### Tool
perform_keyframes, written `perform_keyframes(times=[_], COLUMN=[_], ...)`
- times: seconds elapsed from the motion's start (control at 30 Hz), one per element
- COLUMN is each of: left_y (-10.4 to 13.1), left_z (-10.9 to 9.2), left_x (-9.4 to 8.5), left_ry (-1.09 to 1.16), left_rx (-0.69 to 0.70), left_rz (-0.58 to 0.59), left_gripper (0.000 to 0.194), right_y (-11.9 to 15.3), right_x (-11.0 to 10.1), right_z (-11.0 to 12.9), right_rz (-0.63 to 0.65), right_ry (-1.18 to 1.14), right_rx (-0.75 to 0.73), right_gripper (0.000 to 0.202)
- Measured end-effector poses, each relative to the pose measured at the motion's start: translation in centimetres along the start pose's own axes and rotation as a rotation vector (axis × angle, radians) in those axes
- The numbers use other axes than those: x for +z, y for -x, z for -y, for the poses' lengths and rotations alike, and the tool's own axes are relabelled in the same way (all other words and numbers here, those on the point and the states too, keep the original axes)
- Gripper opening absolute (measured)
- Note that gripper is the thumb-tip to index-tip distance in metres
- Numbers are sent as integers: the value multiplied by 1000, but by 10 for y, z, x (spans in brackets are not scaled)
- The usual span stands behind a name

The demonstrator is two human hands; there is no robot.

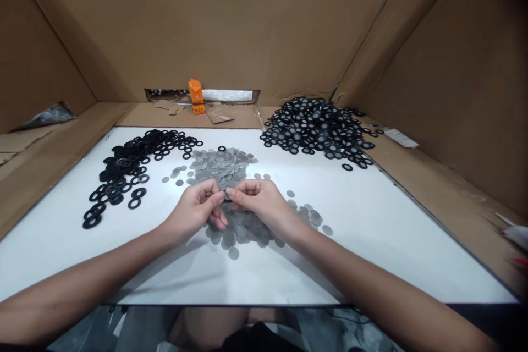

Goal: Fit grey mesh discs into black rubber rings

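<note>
My left hand (203,203) and my right hand (256,198) meet over the middle of the table, both closed in a pinch. Between their fingertips is a small grey disc (226,194); a dark edge shows beneath it, perhaps a black ring, mostly hidden by the fingers. Under and behind the hands spreads a pile of thin grey discs (220,164), with more loose discs (233,253) toward me. One black ring (221,148) lies on the far part of this pile.
At the left is a heap of black rings (127,160). Black rings with grey centres (311,126) are heaped at the back right. Cardboard walls (231,27) enclose the white table (165,269); an orange box (196,96) stands at a slot in the back wall.
</note>
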State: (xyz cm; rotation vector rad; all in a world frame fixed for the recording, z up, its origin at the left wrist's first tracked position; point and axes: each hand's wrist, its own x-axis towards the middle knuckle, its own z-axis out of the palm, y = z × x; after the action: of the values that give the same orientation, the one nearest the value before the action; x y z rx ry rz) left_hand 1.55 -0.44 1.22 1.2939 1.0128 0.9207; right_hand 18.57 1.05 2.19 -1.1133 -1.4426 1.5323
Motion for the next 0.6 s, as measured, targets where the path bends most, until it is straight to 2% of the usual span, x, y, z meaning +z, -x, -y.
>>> perform_keyframes(times=[0.23,0.43,0.6], left_y=[-6,-2,-1], left_z=[3,4,3], left_x=[-4,-2,-3], left_ry=[8,-12,-54], left_rx=[5,-29,-17], left_rz=[-6,3,-20], left_gripper=[51,51,46], right_y=[-2,-1,-2], right_x=[-6,-4,-8], right_z=[-4,-5,-9], right_rz=[117,15,147], right_ry=[-121,63,19], right_rx=[101,-40,51], right_gripper=[31,28,28])
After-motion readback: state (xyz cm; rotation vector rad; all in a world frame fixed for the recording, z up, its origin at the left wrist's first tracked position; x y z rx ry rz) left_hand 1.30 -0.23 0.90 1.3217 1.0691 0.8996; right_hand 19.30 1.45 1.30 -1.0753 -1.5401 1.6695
